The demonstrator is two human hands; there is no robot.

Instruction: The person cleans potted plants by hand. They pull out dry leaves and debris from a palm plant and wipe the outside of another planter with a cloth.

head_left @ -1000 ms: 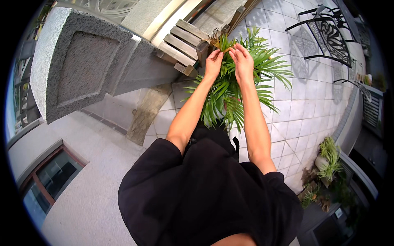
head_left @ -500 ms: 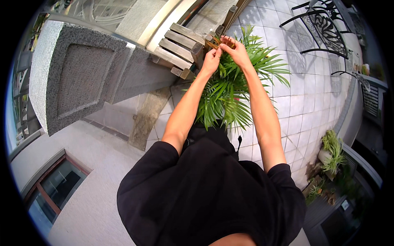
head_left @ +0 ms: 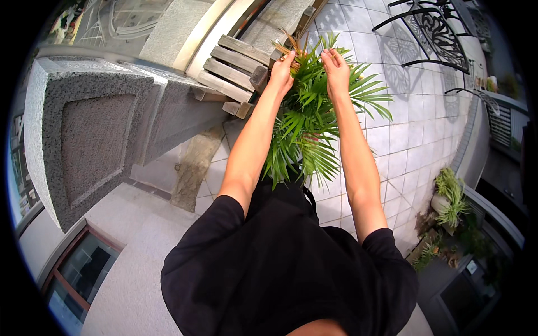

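- Evidently the left hand (head_left: 282, 71) bunches its fingers beside brown leaves (head_left: 295, 43); hold unclear.
- Right hand (head_left: 337, 71): fingertips nearly pinched, hold unclear.
- Plant (head_left: 305, 126): between and below both hands' fingers.

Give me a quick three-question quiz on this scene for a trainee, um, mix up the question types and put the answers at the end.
1. True or false: the person's left hand and right hand are apart, with a gap between them.

2. Which of these stands to the right of the leafy plant in the picture?
A) granite pillar
B) black metal chair
C) wooden slats

3. Fill in the blank: the dry-looking leaves beside the left hand are ____, unlike the green ones below.

Key: 1. True. 2. B. 3. Brown.
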